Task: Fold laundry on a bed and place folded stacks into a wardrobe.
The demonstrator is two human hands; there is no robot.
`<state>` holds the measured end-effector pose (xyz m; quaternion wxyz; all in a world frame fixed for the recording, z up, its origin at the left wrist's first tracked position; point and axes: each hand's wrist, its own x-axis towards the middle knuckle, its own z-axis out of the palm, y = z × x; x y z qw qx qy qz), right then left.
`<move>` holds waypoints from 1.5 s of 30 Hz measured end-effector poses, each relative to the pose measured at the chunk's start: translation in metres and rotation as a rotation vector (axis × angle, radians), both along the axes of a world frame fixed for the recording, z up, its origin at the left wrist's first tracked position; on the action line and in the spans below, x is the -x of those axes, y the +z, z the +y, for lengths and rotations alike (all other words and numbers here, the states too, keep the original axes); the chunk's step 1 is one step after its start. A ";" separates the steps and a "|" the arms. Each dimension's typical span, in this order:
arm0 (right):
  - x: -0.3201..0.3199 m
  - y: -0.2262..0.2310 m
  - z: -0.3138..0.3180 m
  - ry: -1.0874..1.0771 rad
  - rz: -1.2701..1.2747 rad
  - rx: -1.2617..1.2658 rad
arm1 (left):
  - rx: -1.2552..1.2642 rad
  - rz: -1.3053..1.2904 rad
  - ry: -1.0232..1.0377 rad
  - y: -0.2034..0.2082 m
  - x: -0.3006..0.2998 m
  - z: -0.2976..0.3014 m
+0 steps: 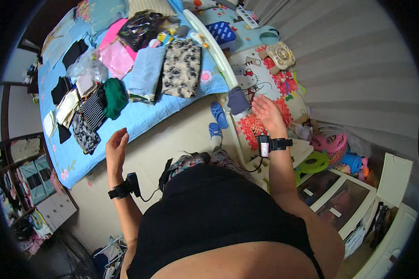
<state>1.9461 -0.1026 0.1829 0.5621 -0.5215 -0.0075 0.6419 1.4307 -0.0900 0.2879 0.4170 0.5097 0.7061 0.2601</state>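
My left hand hovers by the near edge of the bed, holding nothing, its fingers loosely extended. To the right, my right hand is open with fingers spread and an empty palm. Closest to it is a dark grey-blue cloth, draped at the end of a white bed rail. Folded on the bed lie a cream garment with dark floral print and a light blue one. Left of them are a bunched green garment, a striped one and a grey patterned one.
Blue clogs are on the floor between bed and rail. Beyond the rail is a printed mat with a blue basket. At right stand a pink basket, a green plastic seat and a drawer unit. Shelves line the left.
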 end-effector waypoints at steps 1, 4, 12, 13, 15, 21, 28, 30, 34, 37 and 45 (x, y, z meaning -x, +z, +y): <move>-0.020 -0.010 -0.001 -0.010 0.024 0.021 | 0.006 0.034 -0.033 0.001 -0.023 0.007; -0.084 -0.034 0.001 -0.047 0.066 0.036 | 0.030 0.092 -0.108 0.000 -0.090 0.029; -0.209 -0.065 -0.017 -0.188 0.073 0.042 | 0.024 0.119 -0.218 -0.010 -0.219 0.069; -0.220 -0.067 -0.019 -0.201 0.051 0.027 | 0.016 0.130 -0.252 -0.012 -0.228 0.072; -0.239 -0.071 -0.025 -0.217 0.031 0.004 | 0.034 0.154 -0.266 -0.013 -0.243 0.073; -0.259 -0.066 -0.044 -0.287 0.029 0.020 | -0.001 0.171 -0.338 -0.012 -0.281 0.079; -0.306 -0.064 -0.107 -0.505 0.018 -0.237 | -0.042 0.271 -0.553 0.008 -0.387 0.108; -0.336 -0.098 -0.095 -0.461 0.177 -0.305 | -0.096 0.044 -0.460 -0.007 -0.386 0.107; -0.352 -0.064 -0.103 -0.465 0.041 -0.073 | 0.065 0.219 -0.533 -0.039 -0.369 0.107; -0.365 -0.057 -0.138 -0.551 0.052 -0.078 | -0.026 0.275 -0.786 0.044 -0.462 0.056; -0.362 -0.039 -0.165 -0.602 0.012 -0.073 | 0.039 0.219 -0.731 -0.002 -0.412 0.066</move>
